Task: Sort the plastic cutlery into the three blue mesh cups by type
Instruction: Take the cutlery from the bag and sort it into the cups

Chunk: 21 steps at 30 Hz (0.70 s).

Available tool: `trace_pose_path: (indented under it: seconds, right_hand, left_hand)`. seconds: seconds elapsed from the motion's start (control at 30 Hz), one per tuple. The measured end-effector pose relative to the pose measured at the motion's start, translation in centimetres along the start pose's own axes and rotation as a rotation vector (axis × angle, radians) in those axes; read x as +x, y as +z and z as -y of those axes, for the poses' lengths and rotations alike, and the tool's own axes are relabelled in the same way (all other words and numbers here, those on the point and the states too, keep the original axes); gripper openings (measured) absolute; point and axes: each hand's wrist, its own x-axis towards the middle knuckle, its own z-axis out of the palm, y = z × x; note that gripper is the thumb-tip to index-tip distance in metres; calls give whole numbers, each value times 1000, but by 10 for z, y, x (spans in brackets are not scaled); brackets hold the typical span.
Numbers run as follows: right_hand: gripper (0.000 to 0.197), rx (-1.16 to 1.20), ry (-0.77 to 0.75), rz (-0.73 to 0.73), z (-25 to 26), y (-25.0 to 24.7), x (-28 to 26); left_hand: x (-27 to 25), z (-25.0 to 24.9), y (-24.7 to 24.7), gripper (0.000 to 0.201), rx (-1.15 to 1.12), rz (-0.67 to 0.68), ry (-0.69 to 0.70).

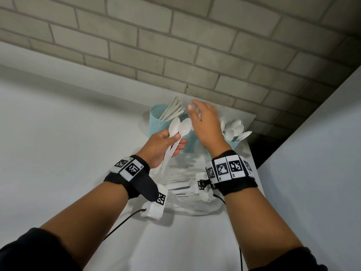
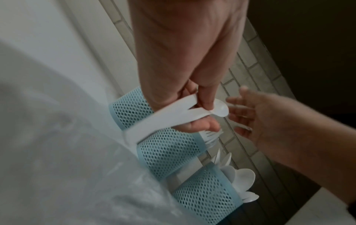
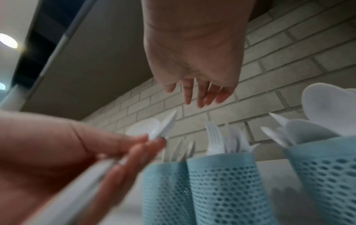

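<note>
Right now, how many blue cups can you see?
3, in a row by the brick wall: knife cup on the left, fork cup in the middle, spoon cup on the right.

In the head view the right hand (image 1: 205,126) hides the middle cup's (image 1: 188,141) rim and contents, and most of the cup at 3 o'clock (image 1: 234,144). The cutlery under the clear bag (image 1: 187,194) at 6 o'clock is too faint to sort by type. In the right wrist view the left hand (image 3: 63,164) is blurred and cut off by the left edge.

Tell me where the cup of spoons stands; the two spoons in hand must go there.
In the head view the spoon cup stands at the right end of the row, beside the fork cup, below the right hand.
</note>
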Motion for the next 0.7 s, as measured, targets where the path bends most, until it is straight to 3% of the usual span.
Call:
trace_pose_path:
  seconds: [0.17, 0.27, 0.33, 0.43, 0.53, 0.63, 0.7]
  right_hand:
    - [39, 283, 106, 332, 6, -7, -11]
    - [20, 438, 156, 387, -4, -5, -19]
    - [6, 524, 186, 350, -10, -4, -26]
    - [14, 628, 265, 198, -15, -14, -28]
    - [19, 636, 350, -95, -26, -42, -20]
    - [14, 390, 324, -449, -45, -76, -12]
    - [21, 208, 261, -654, -54, -97, -10]
  left_hand:
    - [-3, -1, 10, 21, 28, 96, -10]
    - [-5, -4, 17, 21, 85, 205, -12]
    - [-6, -3, 22, 20, 111, 267, -22]
    - [-7, 3, 29, 23, 202, 308, -60]
    - [-7, 7, 33, 27, 305, 311, -78]
    - [-8, 10, 34, 26, 467, 296, -73]
    - [-8, 13, 35, 27, 634, 294, -80]
